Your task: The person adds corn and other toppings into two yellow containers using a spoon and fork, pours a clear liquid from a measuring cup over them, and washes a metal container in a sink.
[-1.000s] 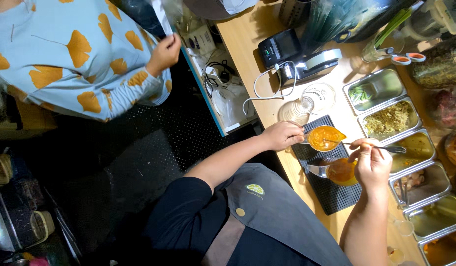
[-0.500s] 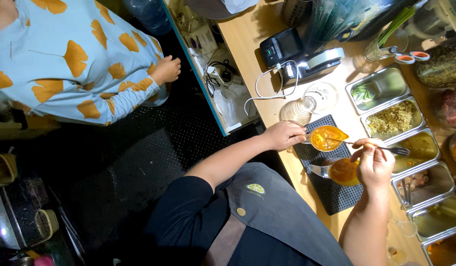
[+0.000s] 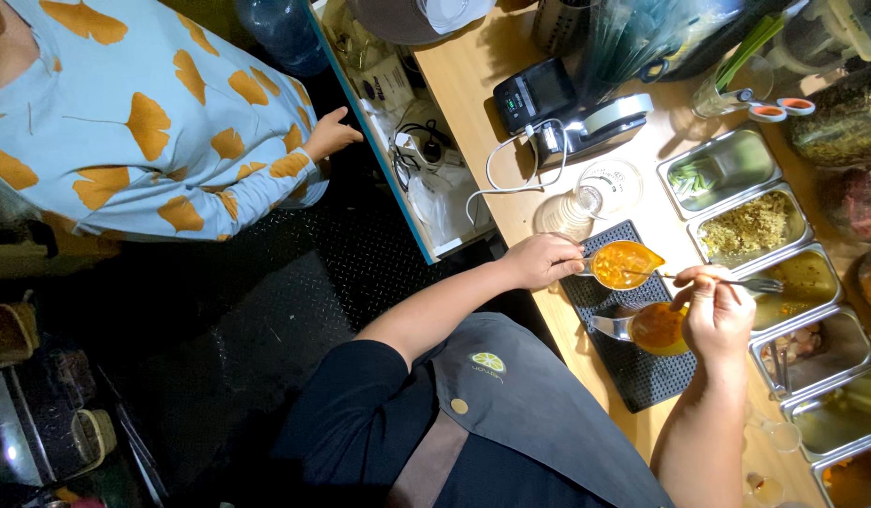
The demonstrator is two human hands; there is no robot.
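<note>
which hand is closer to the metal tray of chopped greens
Right. The right hand holds a fork a short way below the tray of greens; the left hand grips the orange cup farther left.

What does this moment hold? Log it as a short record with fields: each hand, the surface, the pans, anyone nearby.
left hand: holds a small cup of orange sauce at its rim, tilted
right hand: holds a fork, prongs toward the pans
below the cup: a metal jug of orange liquid
surface: black ribbed mat on a wooden counter
pans: row of steel pans; one holds yellow-green crumbs
nearby: another person's hand, blue sleeve with orange leaf print
</note>
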